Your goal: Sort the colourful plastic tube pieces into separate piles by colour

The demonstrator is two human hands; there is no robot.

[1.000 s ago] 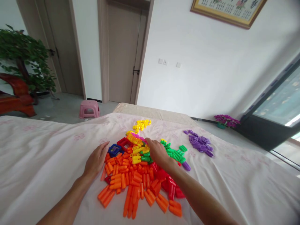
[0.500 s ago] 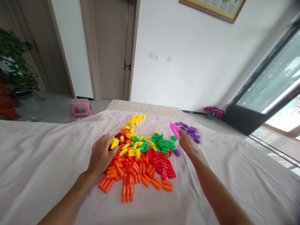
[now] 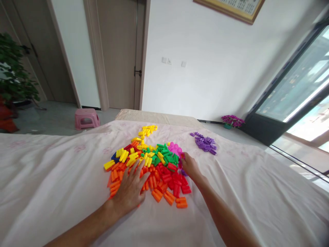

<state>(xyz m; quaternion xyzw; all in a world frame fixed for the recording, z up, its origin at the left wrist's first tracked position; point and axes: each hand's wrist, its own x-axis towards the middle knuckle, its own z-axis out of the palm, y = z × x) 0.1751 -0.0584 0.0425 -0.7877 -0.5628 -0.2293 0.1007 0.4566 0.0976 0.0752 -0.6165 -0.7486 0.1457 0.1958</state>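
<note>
My left hand [image 3: 132,187] lies over the near side of a heap of plastic toy building blocks, its fingers spread across orange blocks [image 3: 156,195]. Yellow blocks [image 3: 132,159] are by its fingertips. At the heap's right side, my right hand [image 3: 190,166] is closed at the edge of a bright pink, flower-shaped plastic piece [image 3: 175,148]. The pink piece is against the green blocks [image 3: 164,152], partly hidden by fingers and blocks. Red blocks [image 3: 177,181] lie just below and left of my right hand.
A separate pile of purple blocks [image 3: 205,143] lies to the right, and a yellow cluster [image 3: 147,131] at the back. All rest on a pale flowered cloth [image 3: 51,178]. A pink stool [image 3: 87,119] and potted purple flowers [image 3: 232,120] stand on the floor beyond.
My right hand has moved left with the pink piece, from near the purple pile to the green blocks. My left hand has shifted right and nearer, from the heap's left edge onto the orange blocks.
</note>
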